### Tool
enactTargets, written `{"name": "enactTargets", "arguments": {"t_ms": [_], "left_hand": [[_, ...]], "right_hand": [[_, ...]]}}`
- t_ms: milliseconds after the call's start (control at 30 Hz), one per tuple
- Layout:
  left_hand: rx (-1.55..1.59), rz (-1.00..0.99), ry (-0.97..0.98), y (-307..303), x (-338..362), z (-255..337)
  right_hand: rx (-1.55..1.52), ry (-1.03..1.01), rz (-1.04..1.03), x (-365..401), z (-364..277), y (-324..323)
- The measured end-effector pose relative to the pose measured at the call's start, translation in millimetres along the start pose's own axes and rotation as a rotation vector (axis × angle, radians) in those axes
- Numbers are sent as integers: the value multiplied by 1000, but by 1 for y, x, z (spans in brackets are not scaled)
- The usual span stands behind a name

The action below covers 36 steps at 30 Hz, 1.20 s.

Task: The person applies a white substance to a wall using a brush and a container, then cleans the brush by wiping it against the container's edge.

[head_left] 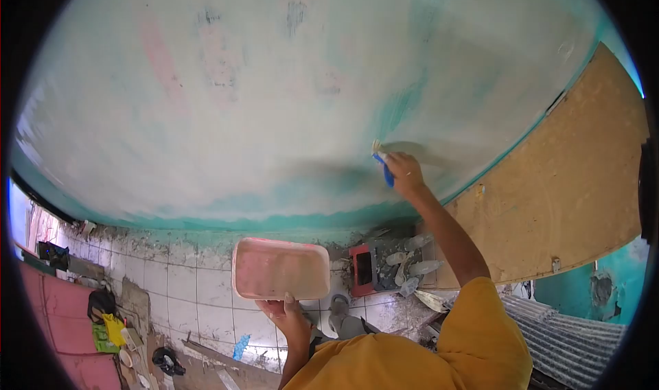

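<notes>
My right hand (406, 173) is closed around a paintbrush (386, 167) with a blue handle. Its pale bristles meet the wall (288, 115), which is mostly whitish over turquoise, with pink and dark patches. A streak of turquoise (401, 109) shows just above the brush. Low in front of me, my left hand (287, 310) grips the near edge of a shallow rectangular paint tray (281, 269), pinkish inside with a pale rim. The thumb lies over the rim, and the fingers are partly hidden under the tray.
A brown board (542, 184) leans at the right, above corrugated sheets (563, 328). Plastic bottles (416, 273) and a red-framed item (363, 270) lie near the wall's foot. Debris and a black bag (101, 303) litter the tiled floor (213, 294) at left, beside a pink surface (62, 314).
</notes>
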<state>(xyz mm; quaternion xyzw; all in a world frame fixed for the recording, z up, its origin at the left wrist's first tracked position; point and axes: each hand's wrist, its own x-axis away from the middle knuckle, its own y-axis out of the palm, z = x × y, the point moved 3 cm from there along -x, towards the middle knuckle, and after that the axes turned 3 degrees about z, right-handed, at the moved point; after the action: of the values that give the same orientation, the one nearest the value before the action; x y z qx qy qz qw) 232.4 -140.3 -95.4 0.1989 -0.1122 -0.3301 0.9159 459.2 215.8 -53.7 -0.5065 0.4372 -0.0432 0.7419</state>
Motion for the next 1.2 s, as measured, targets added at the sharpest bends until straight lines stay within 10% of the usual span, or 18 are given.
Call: {"name": "enactTargets", "arguments": {"t_ms": [333,767,1067,1200], "left_hand": [[-43,75,-41,20,27,-13],[-64,223,-95,-3,47,-28],[-35,206,-164,-43,49,-43],[1,236,-201,-75,47,-70]], "right_hand": [[175,-69,703,-146,31,-176],[-135,108,-85,85,-16,127],[121,64,372,-55,8,-41],[72,178,425,-34,-6,9]]}}
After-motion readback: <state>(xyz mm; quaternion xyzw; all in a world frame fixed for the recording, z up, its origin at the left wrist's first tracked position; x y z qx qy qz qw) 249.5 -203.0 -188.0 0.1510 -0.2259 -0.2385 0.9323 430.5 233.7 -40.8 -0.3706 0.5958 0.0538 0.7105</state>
